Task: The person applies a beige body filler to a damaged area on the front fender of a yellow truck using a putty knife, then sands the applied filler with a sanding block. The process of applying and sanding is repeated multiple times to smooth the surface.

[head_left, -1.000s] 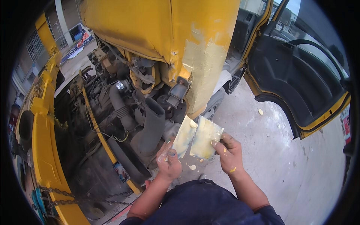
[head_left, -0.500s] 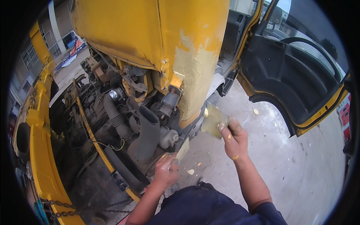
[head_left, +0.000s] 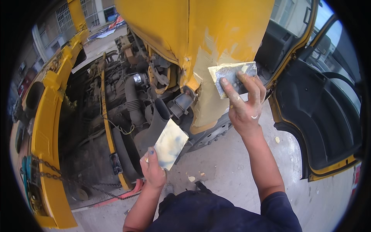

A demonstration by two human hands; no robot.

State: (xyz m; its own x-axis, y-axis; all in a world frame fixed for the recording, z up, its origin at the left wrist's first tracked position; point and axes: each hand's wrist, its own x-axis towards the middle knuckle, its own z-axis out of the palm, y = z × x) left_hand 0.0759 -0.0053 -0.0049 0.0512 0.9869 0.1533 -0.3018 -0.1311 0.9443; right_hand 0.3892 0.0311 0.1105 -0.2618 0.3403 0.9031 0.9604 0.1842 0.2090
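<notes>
Between thumb and fingers, my left hand [head_left: 154, 170] grips a flat rectangular plate [head_left: 171, 144] smeared with pale yellow filler. Raised at the cab corner, my right hand [head_left: 247, 102] is closed on a grey filler spreader [head_left: 235, 75], its fingers pressed along the face and pale filler along its upper edge. Behind that spreader is a yellow truck cab [head_left: 154, 23] with beige body filler [head_left: 210, 104] spread down its lower corner. Whether the spreader touches the cab surface I cannot tell. Filler smudges mark my right hand.
Exposed engine parts [head_left: 131, 96] and a wide black duct [head_left: 156, 116] lie to the left. A yellow bumper beam [head_left: 48, 143] with a chain [head_left: 50, 170] stands further left. An open cab door [head_left: 320, 120] is at the right. Filler scraps [head_left: 191, 178] dot the concrete floor.
My right hand has lifted the spreader up to the filled cab corner. The left hand has turned its plate so the filler-covered face shows. The whole view has shifted.
</notes>
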